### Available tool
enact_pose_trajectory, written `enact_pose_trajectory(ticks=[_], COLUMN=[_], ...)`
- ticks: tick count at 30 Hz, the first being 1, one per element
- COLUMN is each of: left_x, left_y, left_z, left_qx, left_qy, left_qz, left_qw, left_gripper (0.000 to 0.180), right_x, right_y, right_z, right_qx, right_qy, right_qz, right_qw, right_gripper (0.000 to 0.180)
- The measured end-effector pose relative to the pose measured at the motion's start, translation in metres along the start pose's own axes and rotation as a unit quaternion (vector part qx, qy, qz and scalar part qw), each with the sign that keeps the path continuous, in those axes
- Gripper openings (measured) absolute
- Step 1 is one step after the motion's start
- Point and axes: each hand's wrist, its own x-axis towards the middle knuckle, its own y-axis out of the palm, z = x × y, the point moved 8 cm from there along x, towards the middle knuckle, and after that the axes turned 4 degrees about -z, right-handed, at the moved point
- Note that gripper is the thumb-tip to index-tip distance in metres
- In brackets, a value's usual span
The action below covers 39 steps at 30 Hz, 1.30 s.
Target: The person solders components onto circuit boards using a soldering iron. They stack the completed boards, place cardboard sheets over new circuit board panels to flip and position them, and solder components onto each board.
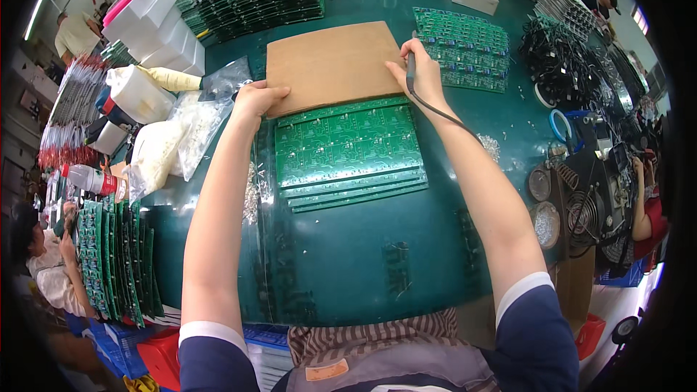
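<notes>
While both arms stretch out over the table (pixel 341 261), the hands hold a brown cardboard sheet (pixel 334 65) at twelve o'clock from the pile of green boards (pixel 348 145) in the middle. Its near edge meets the pile's far edge; I cannot tell if they touch. The left arm comes up from seven o'clock, almost straight, and the left hand (pixel 258 99) pinches the sheet's left edge with the thumb on top. The right arm slants in from between four and five o'clock. The right hand (pixel 423 72) has its fingers curled around a pen-shaped tool (pixel 411 69), its thumb at the sheet's right edge. A dark cord (pixel 444 113) runs from the tool along the forearm. More green boards (pixel 472 51) lie beyond that hand, and clear bags (pixel 196 131) sit at nine o'clock.
</notes>
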Motion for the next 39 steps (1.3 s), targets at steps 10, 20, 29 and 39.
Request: enact_pose_trajectory(ticks=[10, 20, 29, 39], left_x=[-0.022, -0.166, -0.313, -0.358], left_y=[-0.009, -0.049, -0.016, -0.001], left_z=[-0.023, -0.094, -0.019, 0.038], left_qx=[-0.003, -0.053, 0.195, 0.28], left_qy=[-0.001, 0.105, 0.428, 0.566], left_qz=[-0.017, 0.166, 0.13, 0.229], left_qw=[1.0, 0.979, 0.873, 0.741], left_gripper=[0.053, 0.044, 0.018, 0.029], right_x=[0.002, -0.041, -0.222, -0.275], right_y=[-0.015, -0.137, -0.186, -0.183], right_z=[0.014, 0.126, 0.092, 0.107], right_qx=[-0.002, 0.35, 0.271, 0.155], right_qy=[-0.005, 0.127, 0.085, -0.137], right_qz=[-0.055, 0.025, 0.113, 0.297], right_qw=[0.998, 0.928, 0.952, 0.932], right_gripper=[0.04, 0.05, 0.054, 0.052])
